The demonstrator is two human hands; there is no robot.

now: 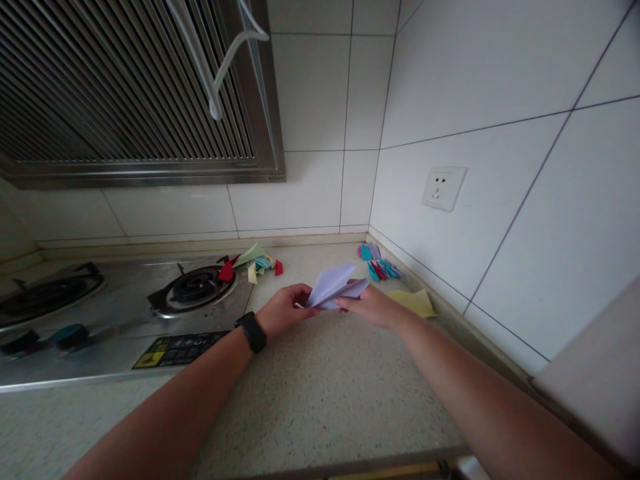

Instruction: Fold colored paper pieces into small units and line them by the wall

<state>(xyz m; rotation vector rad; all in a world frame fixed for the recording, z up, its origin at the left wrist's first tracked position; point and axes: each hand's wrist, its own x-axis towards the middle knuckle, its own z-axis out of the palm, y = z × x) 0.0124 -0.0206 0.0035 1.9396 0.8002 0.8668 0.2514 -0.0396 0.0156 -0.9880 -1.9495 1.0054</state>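
A folded sheet of lilac paper (330,283) is held just above the countertop, its flaps spread apart. My left hand (287,308) pinches its left end between thumb and fingers. On the other side, my right hand (370,305) grips the right end, thumb toward me. Part of the fingers is hidden behind the paper. Close to my right wrist lies a yellow sheet of paper (415,302), partly covered by the arm. Small folded paper pieces (383,269) in blue, red, pink and lilac sit beyond my right hand by the wall.
A gas stove (125,293) is set into the countertop (320,393) at left. Paper scraps (257,261) in green, red and yellow lie at its right edge, touching the burner (200,287). A range hood (150,180) hangs above. The tiled wall has a socket (444,189).
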